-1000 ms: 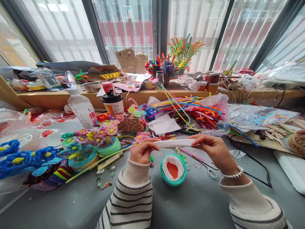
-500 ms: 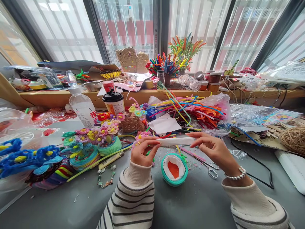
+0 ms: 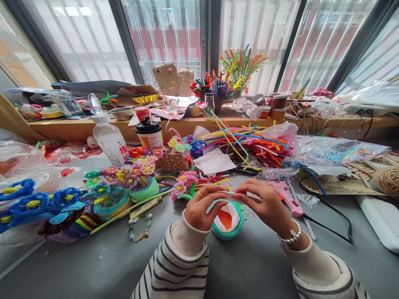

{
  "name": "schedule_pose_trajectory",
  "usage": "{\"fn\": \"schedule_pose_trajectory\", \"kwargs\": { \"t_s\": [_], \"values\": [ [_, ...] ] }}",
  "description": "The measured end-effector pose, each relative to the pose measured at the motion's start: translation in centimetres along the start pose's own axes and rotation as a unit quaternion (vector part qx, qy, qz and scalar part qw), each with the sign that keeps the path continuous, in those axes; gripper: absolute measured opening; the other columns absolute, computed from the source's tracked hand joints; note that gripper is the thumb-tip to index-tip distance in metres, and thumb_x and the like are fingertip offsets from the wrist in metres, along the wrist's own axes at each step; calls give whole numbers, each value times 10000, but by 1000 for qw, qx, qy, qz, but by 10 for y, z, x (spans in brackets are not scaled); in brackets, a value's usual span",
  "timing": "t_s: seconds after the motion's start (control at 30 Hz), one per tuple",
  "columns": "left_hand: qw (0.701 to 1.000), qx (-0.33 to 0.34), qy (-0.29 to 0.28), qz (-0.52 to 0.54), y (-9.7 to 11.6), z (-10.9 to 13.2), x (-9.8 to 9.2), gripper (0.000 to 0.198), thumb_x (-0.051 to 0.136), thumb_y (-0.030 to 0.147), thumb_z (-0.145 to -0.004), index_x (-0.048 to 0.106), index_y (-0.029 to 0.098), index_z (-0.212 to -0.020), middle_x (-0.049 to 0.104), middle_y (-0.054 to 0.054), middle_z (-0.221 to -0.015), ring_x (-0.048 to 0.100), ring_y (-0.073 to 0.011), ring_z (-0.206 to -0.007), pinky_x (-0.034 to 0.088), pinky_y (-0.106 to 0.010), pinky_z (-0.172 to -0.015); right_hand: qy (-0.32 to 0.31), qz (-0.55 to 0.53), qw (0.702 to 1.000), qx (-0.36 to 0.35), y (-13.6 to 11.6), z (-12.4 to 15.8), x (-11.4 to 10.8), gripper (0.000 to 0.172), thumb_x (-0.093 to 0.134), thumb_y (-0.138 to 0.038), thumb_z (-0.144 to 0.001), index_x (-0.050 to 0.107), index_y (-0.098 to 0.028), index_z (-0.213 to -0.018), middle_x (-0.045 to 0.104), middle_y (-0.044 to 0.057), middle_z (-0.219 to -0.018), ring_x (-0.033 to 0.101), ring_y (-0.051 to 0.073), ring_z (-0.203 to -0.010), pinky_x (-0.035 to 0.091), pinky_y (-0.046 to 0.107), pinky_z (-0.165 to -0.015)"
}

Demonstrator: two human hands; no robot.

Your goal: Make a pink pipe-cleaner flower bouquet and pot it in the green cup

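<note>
Between my two hands is a narrow white strip (image 3: 230,193), which looks like folded paper or tissue. My left hand (image 3: 202,209) pinches one end of it with thumb and fingers. From the other side, my right hand (image 3: 263,203) pinches it close by, so only a short piece shows. Just below and behind the fingers sits a small teal cup (image 3: 240,230) with white lining inside and an orange-red patch at its bottom; the hands cover part of its rim.
A pink glue gun (image 3: 288,201) with a black cord lies right of my right hand. Pink pipe-cleaner flowers (image 3: 183,185), a beaded bracelet (image 3: 139,228) and a lighter (image 3: 146,207) are to the left. Behind lie bundled pipe cleaners (image 3: 264,143) and a lidded paper cup (image 3: 149,135).
My hands have drawn together, so less of the white strip shows between them. My right hand has moved left, uncovering the pink glue gun and hiding the scissors.
</note>
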State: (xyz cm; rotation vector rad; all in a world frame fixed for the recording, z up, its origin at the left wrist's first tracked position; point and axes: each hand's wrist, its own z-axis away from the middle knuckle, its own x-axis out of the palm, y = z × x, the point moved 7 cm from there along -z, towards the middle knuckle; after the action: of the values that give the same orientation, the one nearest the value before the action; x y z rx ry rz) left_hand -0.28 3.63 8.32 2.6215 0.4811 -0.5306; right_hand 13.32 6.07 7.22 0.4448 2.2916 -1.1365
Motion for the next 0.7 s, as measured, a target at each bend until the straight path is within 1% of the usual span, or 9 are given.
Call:
{"fn": "schedule_pose_trajectory", "kwargs": {
  "t_s": [0.07, 0.1, 0.17, 0.2, 0.27, 0.37, 0.47, 0.6, 0.7],
  "values": [
    [999, -6, -33, -29, 0, 3, -4, 225, 575, 187, -686, 564, 106, -896, 531, -154, -1020, 520, -203, -917, 458, -318, -776, 49, 10, 998, 27, 8, 1, -9, 127, 484, -240, -765, 585, -172, -729, 591, 28, -714, 534, 142, -675, 414, 250, -617],
    [996, -9, -73, -46, 0, 7, -4, 286, 572, 250, -690, 547, 124, -945, 521, -147, -1054, 500, -213, -944, 458, -325, -768, 76, 14, 996, 44, 13, 2, -15, 134, 482, -255, -764, 584, -175, -731, 599, 26, -718, 538, 144, -673, 415, 250, -614],
    [984, 3, -164, -69, 2, 20, 0, 384, 548, 408, -672, 540, 173, -975, 593, -92, -953, 512, -217, -899, 449, -356, -769, 113, 12, 990, 82, 22, 3, -22, 153, 486, -293, -756, 585, -178, -743, 612, 23, -715, 547, 146, -649, 419, 245, -591],
    [975, 5, -202, -87, 2, 27, 3, 385, 518, 426, -687, 535, 183, -986, 615, -75, -914, 517, -218, -886, 449, -362, -762, 123, 7, 988, 99, 26, 4, -24, 167, 487, -313, -751, 586, -179, -748, 617, 22, -709, 551, 147, -634, 420, 242, -575],
    [962, 6, -243, -126, 0, 41, 7, 250, 439, 327, -766, 542, 212, -963, 628, -51, -910, 510, -219, -925, 444, -375, -759, 128, -6, 984, 122, 30, 6, -25, 190, 489, -342, -742, 586, -179, -759, 623, 24, -706, 556, 150, -623, 422, 239, -563],
    [966, 23, -221, -134, 2, 51, 11, 195, 379, 184, -788, 561, 215, -851, 645, -22, -847, 521, -190, -931, 412, -375, -809, 128, -23, 983, 133, 32, 7, -25, 204, 490, -356, -736, 583, -176, -759, 621, 31, -712, 554, 154, -631, 421, 238, -563],
    [970, 29, -199, -134, 5, 53, 15, 205, 352, 200, -800, 550, 203, -744, 642, -13, -751, 552, -172, -861, 394, -377, -832, 138, -16, 979, 147, 35, 7, -27, 212, 487, -364, -736, 576, -172, -749, 603, 29, -669, 525, 142, -569, 402, 232, -503],
    [959, 34, -203, -193, 16, 45, 25, 280, 307, 243, -811, 545, 176, -681, 609, -35, -649, 567, -166, -653, 458, -366, -710, 136, -5, 977, 163, 38, 7, -29, 225, 482, -378, -735, 572, -171, -742, 574, 13, -618, 471, 119, -498, 353, 219, -435],
    [941, 24, -220, -255, 24, 38, 37, 221, 395, 237, -776, 558, 159, -649, 601, -51, -629, 558, -180, -593, 482, -344, -582, 105, -6, 982, 156, 38, 6, -27, 226, 486, -380, -731, 578, -173, -742, 562, 5, -600, 452, 114, -492, 342, 214, -429]
  ]
}}
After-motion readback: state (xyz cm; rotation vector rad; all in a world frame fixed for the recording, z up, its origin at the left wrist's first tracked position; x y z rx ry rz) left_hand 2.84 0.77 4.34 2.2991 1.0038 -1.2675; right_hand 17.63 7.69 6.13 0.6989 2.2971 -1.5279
